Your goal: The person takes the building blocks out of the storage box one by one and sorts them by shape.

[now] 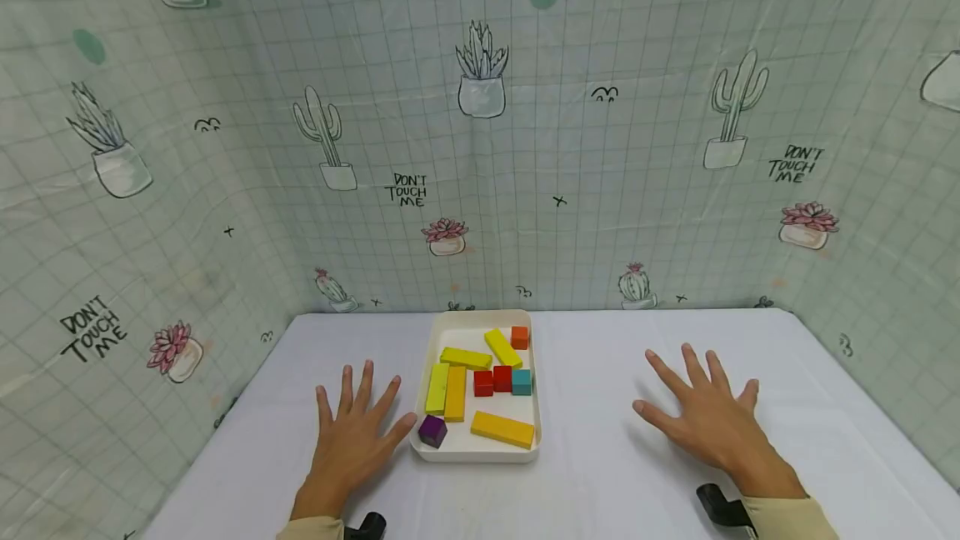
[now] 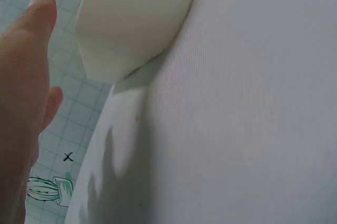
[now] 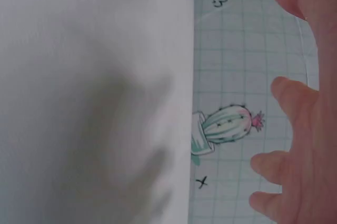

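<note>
A white tray stands on the table between the two hands. Inside lie yellow and orange-yellow long blocks, a purple cube, two red cubes, a teal cube and an orange cube. Left of the tray, the left hand is spread with straight fingers, its thumb tip close by the tray's left rim; it holds nothing. In the left wrist view the tray's outer wall shows beside that hand. Well to the right, the right hand is spread too, casting a shadow and holding nothing.
A white cloth covers the table. Behind and at both sides hangs a grid-patterned curtain printed with cactus pots. Dark wrist mounts sit by both sleeves at the near edge of the view.
</note>
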Demonstrator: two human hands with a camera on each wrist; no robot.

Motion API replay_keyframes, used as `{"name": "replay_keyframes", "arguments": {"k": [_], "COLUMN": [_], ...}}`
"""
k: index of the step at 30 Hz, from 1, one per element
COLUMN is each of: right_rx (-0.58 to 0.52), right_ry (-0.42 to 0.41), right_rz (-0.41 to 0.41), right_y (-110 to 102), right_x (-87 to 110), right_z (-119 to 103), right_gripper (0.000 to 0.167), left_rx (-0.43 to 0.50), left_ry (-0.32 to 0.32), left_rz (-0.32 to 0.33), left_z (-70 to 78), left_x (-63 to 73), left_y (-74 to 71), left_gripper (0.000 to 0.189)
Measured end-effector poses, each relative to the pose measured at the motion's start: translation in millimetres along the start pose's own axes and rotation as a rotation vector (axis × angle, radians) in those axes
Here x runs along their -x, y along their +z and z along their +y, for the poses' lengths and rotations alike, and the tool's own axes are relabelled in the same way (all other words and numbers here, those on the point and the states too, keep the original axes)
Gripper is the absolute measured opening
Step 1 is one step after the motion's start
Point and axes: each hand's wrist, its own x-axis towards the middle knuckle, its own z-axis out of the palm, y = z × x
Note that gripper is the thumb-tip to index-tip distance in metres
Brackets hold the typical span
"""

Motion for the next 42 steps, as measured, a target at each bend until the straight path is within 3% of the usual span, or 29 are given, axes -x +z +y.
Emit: {"name": "replay_keyframes", "arguments": {"k": [7, 12, 18, 23, 27, 33, 42], "right_rx": [0.024, 0.048, 0.024, -0.048, -0.156, -0.272, -0.395], "right_ry": [-0.08, -0.139, -0.201, -0.202, -0.16, -0.1, -0.083], "right_rz": [0.086, 0.127, 0.202, 0.222, 0.211, 0.104, 0.039], "right_y": [7.8, 16.5, 20.3, 21.2, 22.7, 23.8, 25.3], "right_x": [-1.0, -0.4, 0.9, 0.2, -2.5, -4.0, -15.2], "right_z": [-19.3, -32.9, -40.0, -45.5, -53.5, -69.7, -93.2], "right_gripper": [0.082, 0.077, 0.062, 0.046, 0.037, 0.029, 0.024], "left_rx": [0.069, 0.102, 0.266, 0.363, 0.394, 0.49, 0.565], "left_ry": [0.02, -0.009, -0.05, -0.054, -0.046, -0.116, -0.09], "left_rz": [0.03, 0.054, 0.08, 0.097, 0.118, 0.042, 0.041], "left_z": [22.7, 24.8, 27.7, 36.6, 41.4, 42.2, 46.2], "left_x": [-13.4, -12.8, -16.7, -21.1, -22.5, -17.5, -18.7], "left_y": [7.2, 8.0, 8.6, 10.4, 12.2, 17.0, 21.6], "left_gripper": [0.07, 0.064, 0.052, 0.046, 0.043, 0.043, 0.043]}}
